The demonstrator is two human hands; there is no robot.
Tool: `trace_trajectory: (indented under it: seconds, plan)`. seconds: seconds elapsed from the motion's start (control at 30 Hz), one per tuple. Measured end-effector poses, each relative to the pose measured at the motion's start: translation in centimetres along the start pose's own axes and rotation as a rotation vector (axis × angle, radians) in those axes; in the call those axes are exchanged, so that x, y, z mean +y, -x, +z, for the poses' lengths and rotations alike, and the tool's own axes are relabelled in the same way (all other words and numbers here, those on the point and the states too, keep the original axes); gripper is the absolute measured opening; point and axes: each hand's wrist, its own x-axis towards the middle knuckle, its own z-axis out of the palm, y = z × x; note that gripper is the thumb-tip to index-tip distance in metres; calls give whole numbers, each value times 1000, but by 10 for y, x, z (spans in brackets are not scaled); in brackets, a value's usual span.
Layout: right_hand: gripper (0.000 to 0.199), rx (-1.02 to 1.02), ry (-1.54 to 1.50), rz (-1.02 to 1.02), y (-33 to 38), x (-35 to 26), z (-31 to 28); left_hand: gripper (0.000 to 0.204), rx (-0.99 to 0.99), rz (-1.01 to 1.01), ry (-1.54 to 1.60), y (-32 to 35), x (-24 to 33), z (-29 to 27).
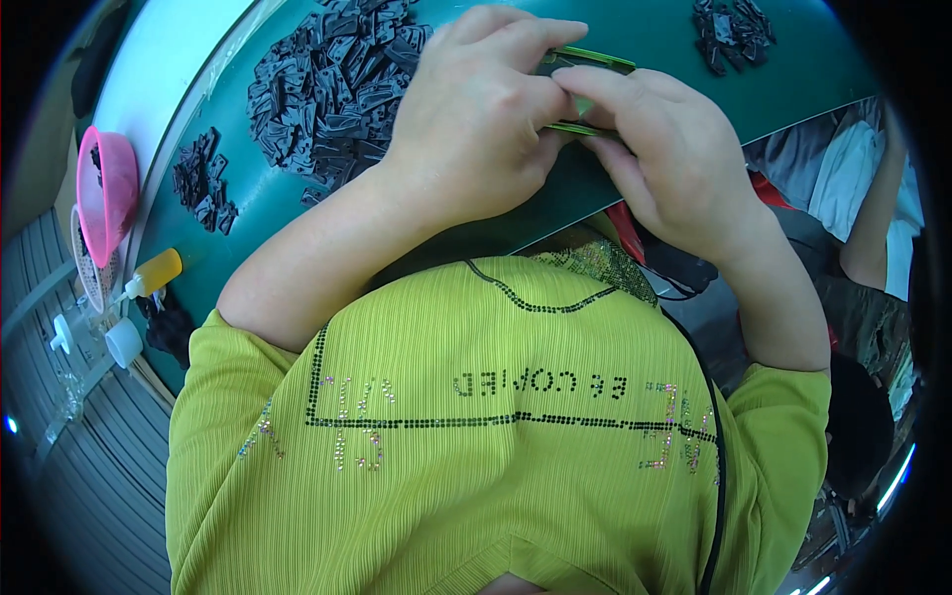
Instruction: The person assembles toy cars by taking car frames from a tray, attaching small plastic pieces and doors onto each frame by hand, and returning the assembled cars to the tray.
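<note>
Both hands, left hand [476,119] and right hand [664,159], pinch thin green-edged dark part [587,61] at upper centre, over green bench [654,40]. Risk: fingers cover part, slip likely; drop lands near black clip pile [327,84].

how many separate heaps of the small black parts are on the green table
3. A big heap lies just left of the left hand, a small heap sits further left near the pink bowl, and another small heap lies top right. The hands may hide more.

Two hands, left hand [481,114] and right hand [669,159], grip a small green-edged part [585,59] together. A pile of black parts [327,84] lies beside them on a green table [645,30].
</note>
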Motion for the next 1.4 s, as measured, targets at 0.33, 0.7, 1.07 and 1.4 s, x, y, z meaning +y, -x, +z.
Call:
trace_trajectory:
  seconds: [0.33, 0.7, 1.07, 1.4]
  plan:
    - [42, 68, -122, 102, 11, -1, -8, 17, -19, -145, 144, 10, -5, 5]
    - [44, 178, -318, 175, 7, -20, -46, 31, -71, -102, 392, -4, 4, -37]
    - [20, 179, -10, -51, -23, -52, -43, 46, -244, -459, 1207, 13, 20, -80]
    - [17, 261, -484, 132, -27, -60, -22, 43, -192, -738, 1842, 30, 13, -79]
